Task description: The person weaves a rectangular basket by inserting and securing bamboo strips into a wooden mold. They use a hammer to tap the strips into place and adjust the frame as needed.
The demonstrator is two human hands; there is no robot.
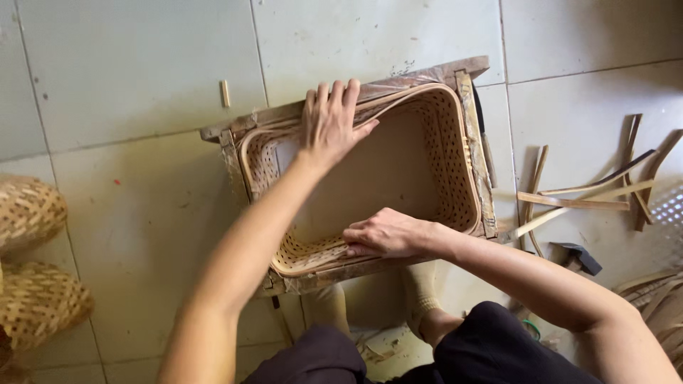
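Bamboo basket (434,153): woven, rectangular, seated inside a wooden frame (478,146) on the tiled floor (135,78); its rim follows the frame's inner edge.
Open room: bare tiles beyond the far edge and to the left; the right side is crowded.
Count: one basket in the frame, two woven baskets (32,259) at the left edge, several loose bamboo strips (583,195) on the right, one hammer (578,257) near them, one small wooden peg (225,93) on the tiles.
Left hand (331,122): arm stretched forward, palm down, fingers spread flat over the far rim, gripping nothing.
Right hand (384,233): forearm crossing from the right, fingers curled, pressing on the near rim.
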